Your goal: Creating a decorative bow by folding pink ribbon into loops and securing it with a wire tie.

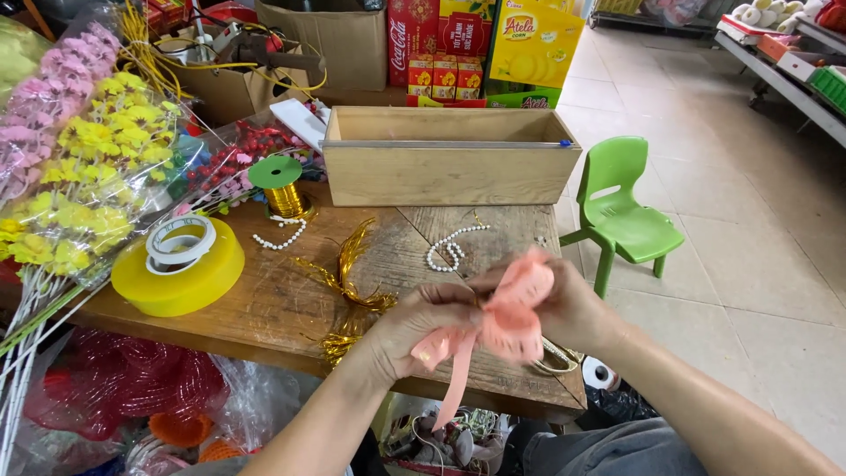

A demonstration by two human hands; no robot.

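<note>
Pinching pink ribbon bow [515,304] between both hands, held in the air just above the near right corner of the wooden table [264,304]. Left hand [423,326] clenching the gathered waist of the bow from the left side; right hand [564,308] closing on the loops from the right, fingers mostly hidden behind the ribbon. Both touching the bow, neither nearer. Loops fanning up and to the right; one loose tail [454,383] hanging down and slightly left past the table edge, so long axis running near-vertical.

Counting:
- Pink bow: one, with one visible tail.
- Pearl bead strands: two, one [449,249] just far of the hands, one [282,236] further left.
- Gold tinsel strip [348,291]: one, lying left of the left hand.
- Gold wire spool [280,187] with green cap: one.
- Yellow tape roll [176,269]: one, carrying a smaller white roll [181,240] on top.
- Wooden box [445,159]: one, at the far table edge.
- Green plastic chair [621,211]: one, on the floor to the right.
- Artificial flower stems [79,176], yellow and pink, wrapped in plastic: too bunched for counting.
</note>
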